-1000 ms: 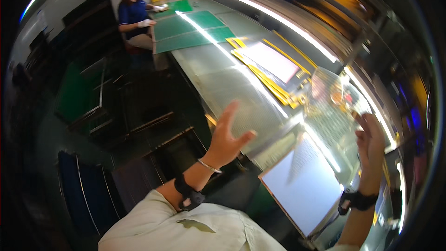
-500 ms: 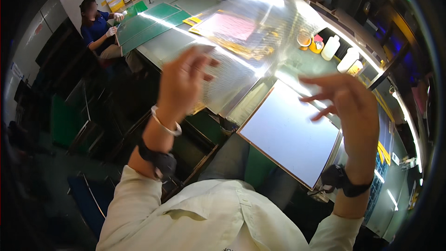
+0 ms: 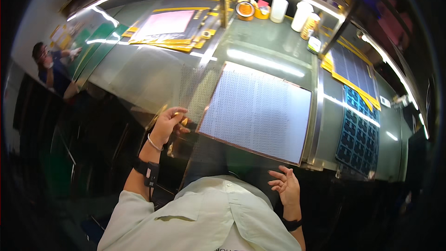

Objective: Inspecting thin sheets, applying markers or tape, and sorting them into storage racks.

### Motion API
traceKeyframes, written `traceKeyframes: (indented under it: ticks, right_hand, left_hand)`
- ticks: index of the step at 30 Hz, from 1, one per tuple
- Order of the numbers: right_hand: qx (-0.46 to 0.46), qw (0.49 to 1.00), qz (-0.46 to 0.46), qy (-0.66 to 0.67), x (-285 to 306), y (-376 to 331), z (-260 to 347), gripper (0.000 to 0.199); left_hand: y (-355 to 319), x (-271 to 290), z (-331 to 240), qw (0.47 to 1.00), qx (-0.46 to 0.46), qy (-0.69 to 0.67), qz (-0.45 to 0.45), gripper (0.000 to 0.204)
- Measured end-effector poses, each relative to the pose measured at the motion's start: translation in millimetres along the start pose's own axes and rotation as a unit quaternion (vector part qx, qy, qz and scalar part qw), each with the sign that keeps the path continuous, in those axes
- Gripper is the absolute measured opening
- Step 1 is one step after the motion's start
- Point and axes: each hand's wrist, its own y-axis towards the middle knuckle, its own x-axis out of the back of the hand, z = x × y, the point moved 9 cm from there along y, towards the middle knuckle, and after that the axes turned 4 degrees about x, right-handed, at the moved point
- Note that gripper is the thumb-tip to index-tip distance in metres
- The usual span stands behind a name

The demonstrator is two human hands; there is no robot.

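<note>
A white panel (image 3: 258, 109) covered in fine rows of dark marks, with a copper-coloured rim, lies on the bench in front of me. Left of it spreads a clear plastic film (image 3: 160, 72), partly see-through and hard to trace. My left hand (image 3: 169, 125) is at the film's near edge, beside the panel's left corner; its thumb and fingers look closed on the film. Below the panel's near right edge, my right hand (image 3: 285, 187) is apart from it, holding nothing, fingers loosely bent and spread.
Yellow-edged sheets, one bearing a pink sheet (image 3: 169, 22), lie at back left. Tape rolls (image 3: 245, 10) and white bottles (image 3: 278, 8) stand at the back. To the right are a dark patterned sheet (image 3: 355, 132) and yellow-edged frames (image 3: 350, 72). A co-worker (image 3: 58, 67) sits far left by green boards.
The clear film, raised over the bench before, has come down to the panel's left. Both my hands have dropped toward me. My view has turned right, bringing the panel to the middle.
</note>
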Motion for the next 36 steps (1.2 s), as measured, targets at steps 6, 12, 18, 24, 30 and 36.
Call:
traceKeyframes:
  ticks: [6, 12, 18, 24, 30, 36]
  right_hand:
    - [0.042, 0.989, -0.065, -0.130, 25, -1, 7, 0.021]
    - [0.036, 0.981, -0.066, -0.179, 33, -1, 4, 0.012]
    - [0.029, 0.988, -0.069, -0.135, 37, -8, -1, 0.011]
    - [0.064, 0.982, -0.099, -0.145, 33, -11, 12, 0.008]
    - [0.144, 0.942, -0.190, -0.237, 41, 8, 60, 0.006]
    - [0.275, 0.826, -0.231, -0.434, 35, 9, 89, 0.010]
  left_hand:
    - [9, -24, 27, 0.996, 0.070, 0.025, 0.041, 0.023]
    - [9, -28, 22, 0.995, 0.067, 0.060, 0.048, 0.027]
    - [-19, -24, 19, 0.985, 0.166, 0.044, -0.024, 0.029]
    - [-61, -14, 47, 0.977, 0.143, 0.151, -0.041, 0.017]
    - [-32, -57, 20, 0.989, 0.070, 0.114, -0.068, 0.027]
    - [-19, -77, 17, 0.986, 0.068, 0.153, 0.007, 0.046]
